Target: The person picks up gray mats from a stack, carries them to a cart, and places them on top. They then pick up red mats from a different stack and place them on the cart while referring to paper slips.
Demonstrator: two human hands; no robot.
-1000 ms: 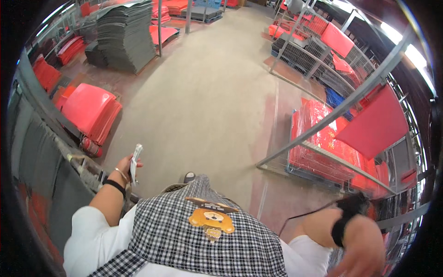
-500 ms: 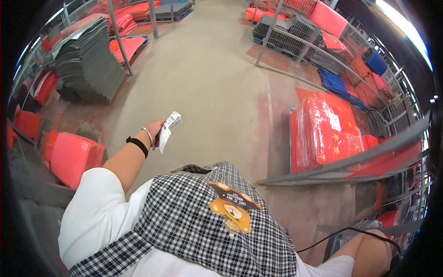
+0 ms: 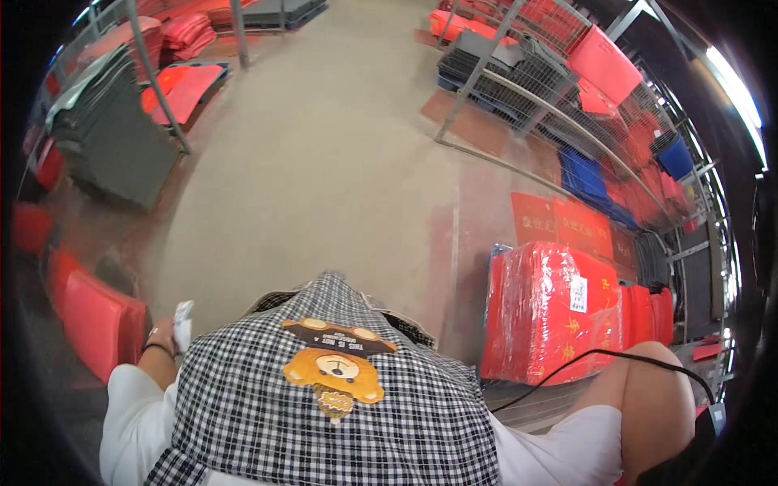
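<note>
— What have you got in your hands?

— My left hand (image 3: 164,334) is low beside my checked apron (image 3: 324,405), fingers closed around a small white folded paper slip (image 3: 183,322) that sticks up above my knuckles. There is a dark band on that wrist. My right hand is out of sight past the lower right edge; only my bent right arm (image 3: 648,397) shows, with a thin black cable (image 3: 583,360) running across it, so I cannot tell whether that hand is open or closed.

— Which packages are around you?

— Just ahead of my right arm stands a big red block of stacked goods wrapped in clear film (image 3: 551,312), with a small white rectangular label (image 3: 579,293) on its top. Beyond it, two flat red sheets with yellow lettering (image 3: 559,225) lie on the floor. Just outside my left hand sit red plastic crates (image 3: 97,320).

— And further off?

— Well ahead of my left hand, a tall stack of dark grey flat sheets (image 3: 113,138) behind a grey metal post (image 3: 158,81). Far right, wire-mesh racks (image 3: 600,113) hold red and blue items. The bare concrete floor (image 3: 324,162) lies between.
</note>
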